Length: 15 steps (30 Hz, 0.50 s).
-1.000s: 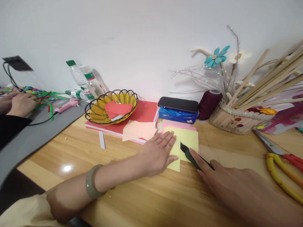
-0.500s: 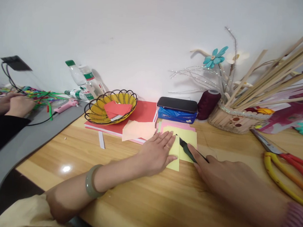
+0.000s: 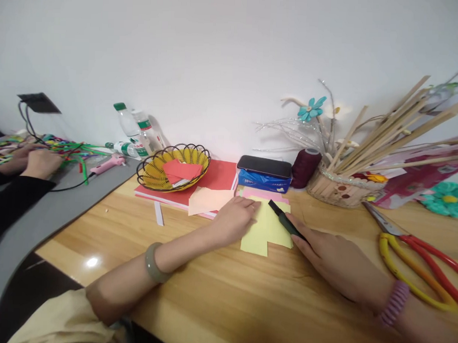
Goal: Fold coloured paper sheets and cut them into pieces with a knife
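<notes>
Since the earlier frame, the utility knife point(image 3: 285, 221) had travelled further up the yellow paper point(image 3: 266, 228). The right hand point(image 3: 333, 257) gripped its handle; the left hand point(image 3: 235, 216) pressed flat on the sheet's left edge on the desk point(image 3: 217, 286). Advisable: steady pressure, fingers point(image 3: 250, 206) kept aside from the blade.

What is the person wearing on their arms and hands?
The left hand has a ring on one finger and a thick green bangle at the wrist, below a cream sleeve. The right hand has a ribbed pink band at its wrist.
</notes>
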Tool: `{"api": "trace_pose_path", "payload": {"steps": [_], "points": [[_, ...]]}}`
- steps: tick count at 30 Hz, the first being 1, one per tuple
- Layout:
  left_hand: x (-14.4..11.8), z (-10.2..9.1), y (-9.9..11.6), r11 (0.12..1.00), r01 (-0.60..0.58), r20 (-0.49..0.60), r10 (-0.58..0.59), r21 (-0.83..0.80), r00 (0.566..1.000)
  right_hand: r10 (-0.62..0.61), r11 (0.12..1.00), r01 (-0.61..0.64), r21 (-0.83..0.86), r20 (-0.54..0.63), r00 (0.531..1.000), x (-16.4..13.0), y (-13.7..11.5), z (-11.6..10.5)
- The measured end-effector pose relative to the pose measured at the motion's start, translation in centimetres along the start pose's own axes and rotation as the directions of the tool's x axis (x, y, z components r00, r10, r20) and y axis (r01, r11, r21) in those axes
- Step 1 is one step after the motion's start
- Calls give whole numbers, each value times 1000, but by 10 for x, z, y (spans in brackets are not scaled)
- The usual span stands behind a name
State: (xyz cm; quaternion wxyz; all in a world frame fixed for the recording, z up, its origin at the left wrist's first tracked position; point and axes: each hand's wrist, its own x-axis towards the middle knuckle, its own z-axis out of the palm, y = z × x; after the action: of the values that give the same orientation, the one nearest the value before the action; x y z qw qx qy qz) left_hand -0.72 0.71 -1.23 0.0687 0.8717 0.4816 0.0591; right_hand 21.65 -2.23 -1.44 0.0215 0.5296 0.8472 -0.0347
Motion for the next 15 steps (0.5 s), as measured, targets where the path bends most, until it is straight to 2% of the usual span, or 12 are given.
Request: {"api": "trace_pose_path", "payload": {"steps": [4, 8, 11, 13, 15], "points": [[22, -13, -7, 997, 71, 74, -70, -19, 995, 19, 998, -18, 53, -17, 1000, -1, -1, 0], [33, -22, -11, 988, 103, 141, -87, -113, 986, 37, 996, -33, 77, -43, 998, -3, -2, 0], [28, -33, -16, 971, 118, 88, -101, -209, 991, 32, 996, -28, 84, -50, 998, -4, -3, -1], [19, -43, -23, 956, 140, 7, -143, -258, 990, 28, 996, -23, 81, -55, 998, -5, -4, -2], [7, -53, -33, 943, 190, -93, -222, -273, 971, 25, 997, -20, 75, -66, 998, -5, -4, -4]]}}
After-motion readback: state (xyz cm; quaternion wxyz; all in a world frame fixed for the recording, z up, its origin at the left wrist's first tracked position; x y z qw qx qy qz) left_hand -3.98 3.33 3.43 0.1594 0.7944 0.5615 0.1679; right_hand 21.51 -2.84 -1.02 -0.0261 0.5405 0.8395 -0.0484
